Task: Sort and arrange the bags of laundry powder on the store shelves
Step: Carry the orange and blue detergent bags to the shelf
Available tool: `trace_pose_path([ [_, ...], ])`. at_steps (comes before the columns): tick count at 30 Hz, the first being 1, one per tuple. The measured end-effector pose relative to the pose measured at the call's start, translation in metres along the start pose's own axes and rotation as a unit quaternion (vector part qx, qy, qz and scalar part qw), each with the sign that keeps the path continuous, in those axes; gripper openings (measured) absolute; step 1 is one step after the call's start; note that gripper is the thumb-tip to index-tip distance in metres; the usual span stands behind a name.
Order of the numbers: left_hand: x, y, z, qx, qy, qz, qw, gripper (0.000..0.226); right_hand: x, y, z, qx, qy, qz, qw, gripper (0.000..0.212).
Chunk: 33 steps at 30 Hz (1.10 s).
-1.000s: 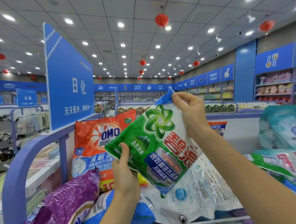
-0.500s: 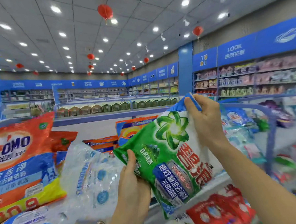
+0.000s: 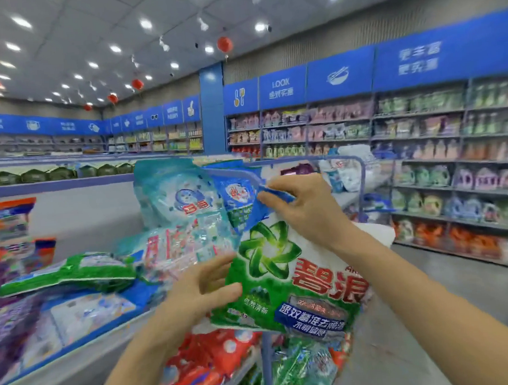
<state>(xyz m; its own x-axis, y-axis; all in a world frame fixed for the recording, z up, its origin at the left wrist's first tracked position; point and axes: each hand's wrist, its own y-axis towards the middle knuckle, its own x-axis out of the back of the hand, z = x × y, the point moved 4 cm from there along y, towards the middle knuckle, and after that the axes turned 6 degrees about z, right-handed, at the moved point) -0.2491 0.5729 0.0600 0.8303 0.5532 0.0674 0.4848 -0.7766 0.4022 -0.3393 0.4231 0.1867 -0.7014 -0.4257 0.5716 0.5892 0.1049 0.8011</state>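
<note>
place: shop; stocked wall shelves (image 3: 420,138); blue overhead signs (image 3: 281,88); heaped detergent bags (image 3: 176,196)

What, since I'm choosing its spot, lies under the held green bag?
Below the green bag, red bags and a crinkled bag show. Whatever lies directly behind it is covered.

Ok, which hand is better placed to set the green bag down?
Right, probably: the right hand pinches the green bag by its blue top corner, while the left hand lies open-fingered at its lower-left edge.
</note>
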Motion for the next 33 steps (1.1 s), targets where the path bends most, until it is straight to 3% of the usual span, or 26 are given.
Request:
trace_pose_path([
  [4,-0.078,0.072,0.034,0.083,0.05,0.084,0.992,0.024,0.032,-0.027,-0.066,-0.008,-0.077,0.042,0.996,0.025],
  [9,-0.145,0.138,0.087,0.153,0.014,0.091,0.984,0.05,0.071,-0.055,-0.142,-0.05,-0.104,0.043,0.992,0.022],
  [13,-0.185,0.191,0.121,0.15,-0.022,0.039,0.988,0.028,0.092,-0.069,-0.203,-0.064,-0.162,0.047,0.984,0.023],
  [17,-0.216,0.25,0.15,0.145,-0.061,0.039,0.987,0.033,0.109,-0.073,-0.275,-0.092,-0.222,0.037,0.97,0.029],
  [21,-0.227,0.317,0.18,0.139,-0.09,0.019,0.986,0.018,0.117,-0.066,-0.348,-0.09,-0.255,-0.013,0.963,0.032],
  [27,-0.203,0.439,0.214,0.137,-0.145,-0.072,0.977,0.013,0.147,-0.074,-0.48,-0.103,-0.285,-0.136,0.943,0.046],
  [29,-0.189,0.479,0.221,0.13,-0.155,-0.111,0.973,0.011,0.149,-0.08,-0.536,-0.189,-0.224,-0.127,0.948,0.051],
  [31,-0.177,0.512,0.228,0.125,-0.171,-0.148,0.966,0.009,0.137,-0.083,-0.59,-0.313,-0.036,-0.089,0.945,0.057],
  [33,-0.164,0.541,0.236,0.118,-0.184,-0.182,0.959,0.006,0.107,-0.083,-0.641,-0.408,0.2,-0.028,0.89,0.055],
])
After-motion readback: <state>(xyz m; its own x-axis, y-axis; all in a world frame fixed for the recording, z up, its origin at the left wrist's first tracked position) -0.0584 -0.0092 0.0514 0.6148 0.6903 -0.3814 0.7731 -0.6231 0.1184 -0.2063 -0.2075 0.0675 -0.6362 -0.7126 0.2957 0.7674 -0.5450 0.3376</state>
